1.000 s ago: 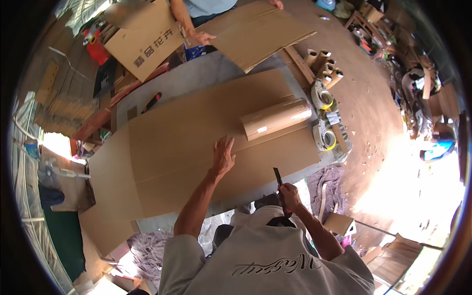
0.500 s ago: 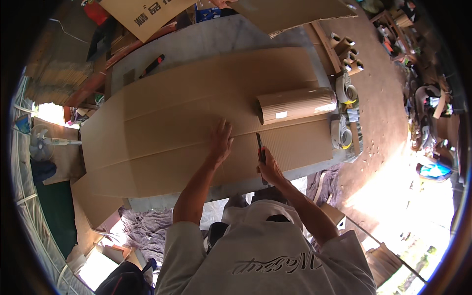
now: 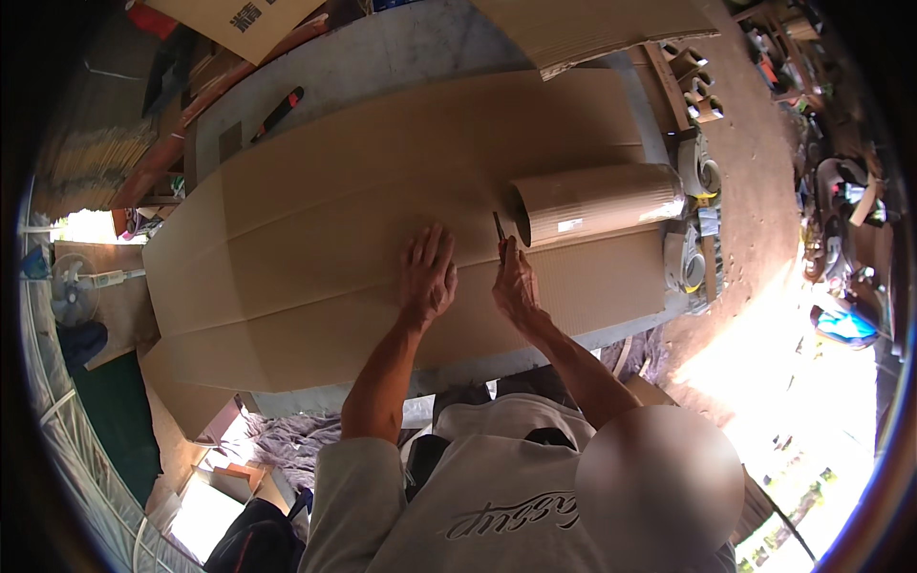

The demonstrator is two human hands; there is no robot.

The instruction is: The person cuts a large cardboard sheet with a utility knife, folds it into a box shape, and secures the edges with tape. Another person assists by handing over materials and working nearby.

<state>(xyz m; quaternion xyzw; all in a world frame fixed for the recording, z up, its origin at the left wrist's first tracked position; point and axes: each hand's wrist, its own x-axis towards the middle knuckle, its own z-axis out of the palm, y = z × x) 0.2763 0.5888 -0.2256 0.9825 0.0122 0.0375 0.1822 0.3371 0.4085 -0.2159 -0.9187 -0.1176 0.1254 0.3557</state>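
A large brown cardboard sheet (image 3: 315, 229) with long creases lies flat across the table. My left hand (image 3: 430, 272) rests flat on it near the middle, fingers stretched out. A little to the right, my right hand (image 3: 517, 286) grips a utility knife (image 3: 498, 226), its tip pointing away from me over the sheet. I cannot tell whether the tip touches the cardboard. Close beyond the knife, on the right half of the sheet, lies a rolled piece of corrugated cardboard (image 3: 602, 199) with shiny tape at its right end.
Two tape dispensers (image 3: 684, 258) stand at the table's right edge, with several cardboard tubes (image 3: 702, 95) behind them. A black-and-orange knife (image 3: 278, 115) lies on the grey tabletop (image 3: 401, 57) at the far left. Another cardboard piece (image 3: 592, 33) overhangs the far side. A fan (image 3: 76, 286) stands left.
My right hand has moved the knife away from me, past the crease and close to the roll's left end. My left hand stays flat on the sheet. The whole view has shifted slightly.
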